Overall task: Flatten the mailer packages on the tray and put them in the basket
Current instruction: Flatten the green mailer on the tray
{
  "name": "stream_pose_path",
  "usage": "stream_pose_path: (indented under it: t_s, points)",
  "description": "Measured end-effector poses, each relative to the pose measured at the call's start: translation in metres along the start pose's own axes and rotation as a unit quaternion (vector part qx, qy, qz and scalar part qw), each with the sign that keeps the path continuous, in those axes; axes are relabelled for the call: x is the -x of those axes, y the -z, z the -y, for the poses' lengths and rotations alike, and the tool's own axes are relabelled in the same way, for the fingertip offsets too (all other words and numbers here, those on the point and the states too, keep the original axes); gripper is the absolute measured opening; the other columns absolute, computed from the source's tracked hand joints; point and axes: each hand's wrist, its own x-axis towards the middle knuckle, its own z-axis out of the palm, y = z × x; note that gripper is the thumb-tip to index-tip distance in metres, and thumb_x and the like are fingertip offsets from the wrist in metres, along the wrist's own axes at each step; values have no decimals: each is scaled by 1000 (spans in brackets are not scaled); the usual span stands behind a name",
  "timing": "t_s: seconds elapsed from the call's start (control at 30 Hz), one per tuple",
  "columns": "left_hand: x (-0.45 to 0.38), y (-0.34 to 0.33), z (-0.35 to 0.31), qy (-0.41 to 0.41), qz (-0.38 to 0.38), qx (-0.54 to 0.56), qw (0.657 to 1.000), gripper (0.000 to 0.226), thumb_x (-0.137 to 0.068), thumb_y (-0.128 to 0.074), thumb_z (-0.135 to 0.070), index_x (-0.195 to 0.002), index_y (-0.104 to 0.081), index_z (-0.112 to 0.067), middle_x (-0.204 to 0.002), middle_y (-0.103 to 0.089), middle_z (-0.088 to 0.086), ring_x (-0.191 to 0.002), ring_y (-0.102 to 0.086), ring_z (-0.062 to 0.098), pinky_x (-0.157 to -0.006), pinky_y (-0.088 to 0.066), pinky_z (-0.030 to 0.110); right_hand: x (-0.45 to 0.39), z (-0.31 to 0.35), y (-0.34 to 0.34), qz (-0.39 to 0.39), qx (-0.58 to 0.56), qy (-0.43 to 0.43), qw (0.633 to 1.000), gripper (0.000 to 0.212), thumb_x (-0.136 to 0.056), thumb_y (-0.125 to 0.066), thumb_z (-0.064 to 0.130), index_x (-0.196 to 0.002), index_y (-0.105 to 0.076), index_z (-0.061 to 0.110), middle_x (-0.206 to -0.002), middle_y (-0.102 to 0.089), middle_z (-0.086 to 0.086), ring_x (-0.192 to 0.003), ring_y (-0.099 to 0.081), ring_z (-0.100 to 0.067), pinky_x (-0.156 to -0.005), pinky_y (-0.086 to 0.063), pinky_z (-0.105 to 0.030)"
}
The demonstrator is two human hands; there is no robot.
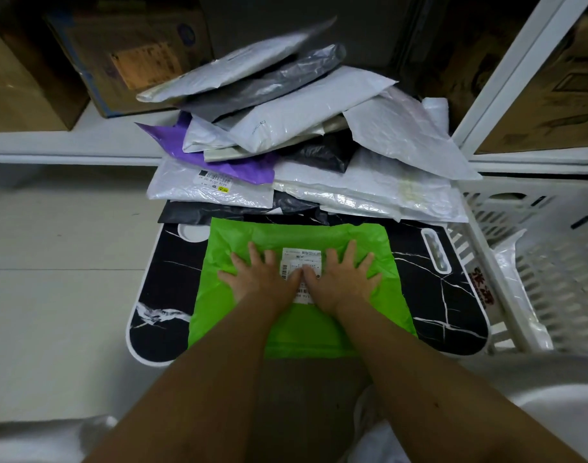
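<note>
Both hands [306, 279] flat on labelled green mailer [369, 245]

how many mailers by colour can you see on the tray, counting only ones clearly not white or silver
green mailer: 1, flat under both hands
purple mailer: 1, in the pile
black or dark grey mailers: at least 3, partly buried, so the exact count is unclear
total: at least 5
</note>
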Motion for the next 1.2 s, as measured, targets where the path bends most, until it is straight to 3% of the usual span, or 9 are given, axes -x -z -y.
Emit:
stream_pose_path:
  t_s: [0.13, 0.27, 0.37, 0.5, 0.6, 0.73, 0.9, 1.07, 1.2]
  points:
    - [-8, 4, 0, 8, 19, -1, 1000, 82, -78, -12, -85, -149, 5, -45, -160, 9, 13, -143, -1, 47, -101, -18, 73, -11, -1, 4, 25, 16, -4, 1000, 78, -87, -21, 78, -152, -3, 40, -162, 3, -11, -143, 1, -50, -109, -9, -70]
    - [-19, 11, -2, 18, 21, -26, 999, 77, -80, -17, -83, -147, 0, -49, -157, -5, 16, -140, -13, 44, -98, -25, 73, -22, -4, 10, -25, 85, 36, 995, 65, -89, -19, 74, -148, -13, 48, -155, -22, -12, -140, -20, -41, -109, -10, -69]
    - [-24, 11, -5, 4, -13, -72, 997, 69, -86, -14, -76, -148, -3, -47, -153, -16, 15, -140, -15, 40, -102, -17, 71, -30, -5, 9, -63, 109, 91, 988, 55, -94, -19, 66, -147, -17, 50, -159, -14, -9, -146, -4, -39, -109, 1, -70]
    - [-35, 5, -4, -63, -20, -52, 996, 56, -94, -12, -65, -146, 3, -50, -158, 19, 6, -142, 15, 44, -104, -6, 75, -46, -6, 5, -2, 101, 178, 979, 48, -99, -16, 58, -146, -7, 56, -162, 9, 3, -146, 14, -37, -109, 4, -70]
    - [-44, 7, -5, -91, 13, -37, 995, 52, -96, -10, -60, -144, 8, -53, -157, 22, 1, -141, 16, 47, -103, -6, 76, -55, -7, 4, 31, 96, 187, 977, 50, -98, -14, 61, -146, 0, 57, -162, 9, 6, -147, 14, -35, -109, 4, -71]
    - [-46, 4, 1, -50, 21, -19, 998, 62, -90, -9, -70, -145, 13, -49, -157, 24, 1, -140, 18, 46, -104, -4, 75, -56, -11, 1, 19, 69, 125, 990, 63, -94, -16, 67, -150, 1, 46, -161, 14, -1, -148, 13, -30, -110, 2, -68]
    - [-44, -1, 21, 14, 19, 15, 1000, 69, -90, -7, -70, -148, 14, -38, -158, 20, 5, -143, 15, 40, -111, -2, 65, -53, -27, 4, 18, 15, -39, 999, 64, -95, -13, 62, -152, 5, 41, -160, 19, -4, -147, 15, -34, -108, -1, -72]
    - [-39, -2, 46, 0, -48, 63, 997, 68, -102, -15, -46, -151, -7, -1, -159, -1, 20, -147, 1, 31, -120, -3, 40, -53, -55, 16, 43, -20, -41, 998, 58, -99, -15, 55, -151, 7, 43, -160, 20, -1, -147, 16, -28, -111, 2, -68]
    - [-12, -2, 56, 43, -126, 71, 989, 61, -101, -19, -42, -148, -23, -2, -158, -16, 18, -147, -7, 29, -119, -8, 46, -40, -50, 26, 23, -93, -105, 990, 58, -100, -14, 50, -155, -3, 32, -162, 10, -5, -148, 12, -27, -112, 1, -67]
